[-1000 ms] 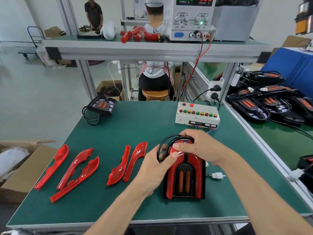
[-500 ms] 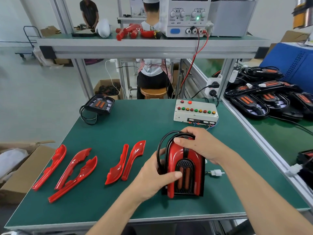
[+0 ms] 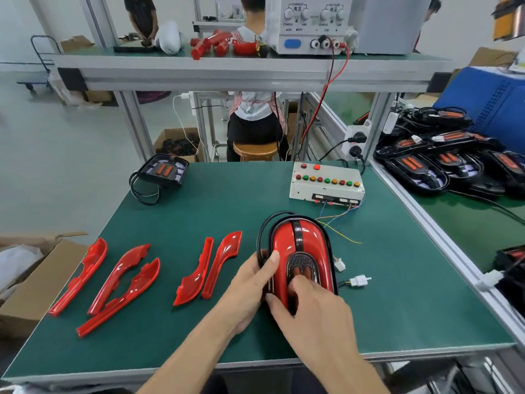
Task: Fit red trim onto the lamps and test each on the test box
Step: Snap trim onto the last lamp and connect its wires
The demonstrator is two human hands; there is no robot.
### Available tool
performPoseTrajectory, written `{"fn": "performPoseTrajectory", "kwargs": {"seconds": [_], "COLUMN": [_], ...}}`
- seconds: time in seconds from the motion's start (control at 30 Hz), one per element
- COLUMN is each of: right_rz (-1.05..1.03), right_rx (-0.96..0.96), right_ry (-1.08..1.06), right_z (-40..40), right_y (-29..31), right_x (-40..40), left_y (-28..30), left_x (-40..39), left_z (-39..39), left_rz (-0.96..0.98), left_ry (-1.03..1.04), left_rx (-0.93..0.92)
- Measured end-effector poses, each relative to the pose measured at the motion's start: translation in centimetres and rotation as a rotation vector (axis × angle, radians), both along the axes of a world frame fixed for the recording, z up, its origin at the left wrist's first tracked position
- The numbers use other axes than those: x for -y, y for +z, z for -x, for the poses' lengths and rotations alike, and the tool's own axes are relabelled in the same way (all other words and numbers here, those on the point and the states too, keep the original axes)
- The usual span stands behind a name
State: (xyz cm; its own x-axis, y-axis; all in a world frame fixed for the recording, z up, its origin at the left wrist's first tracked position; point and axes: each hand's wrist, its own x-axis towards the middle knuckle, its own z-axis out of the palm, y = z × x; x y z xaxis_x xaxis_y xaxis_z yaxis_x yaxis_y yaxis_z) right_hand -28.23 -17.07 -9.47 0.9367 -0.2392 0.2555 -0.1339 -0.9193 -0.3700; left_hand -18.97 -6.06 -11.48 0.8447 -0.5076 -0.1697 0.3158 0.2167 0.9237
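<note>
1. Your left hand grips the left edge of the glossy red-trimmed black plastic lamp on the green bench mat.
2. Your right hand clasps its near end.
3. The white button-studded test box sits beyond, apart.

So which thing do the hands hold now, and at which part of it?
Both hold the red-trimmed lamp: the left hand grips its left edge, and the right hand grips its near end, fingers on top.
</note>
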Motion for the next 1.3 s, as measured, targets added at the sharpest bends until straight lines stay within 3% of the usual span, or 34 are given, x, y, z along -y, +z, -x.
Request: {"fn": "performPoseTrajectory", "kwargs": {"seconds": [0.23,0.43,0.7,1.3], "right_rz": [-0.005,0.121,0.328,0.317], "right_rx": [0.221,0.317,0.224,0.358], "right_ry": [-0.070,-0.054,0.043,0.049], "right_z": [0.2,-0.3,-1.2,-0.7], "right_y": [-0.4,0.0,0.0,-1.9], "right_x": [-0.4,-0.4,-0.4,0.1], "left_y": [-0.4,-0.5,-0.5,-0.8], "left_x": [0.8,0.8,0.5,0.4], "left_z": [0.0,0.4,0.4,0.1], "left_rz": [0.023,0.007,-0.002,0.002], "left_ry": [0.160,0.129,0.145,0.115], "left_rx": [-0.057,-0.023,-0.009,0.016]}}
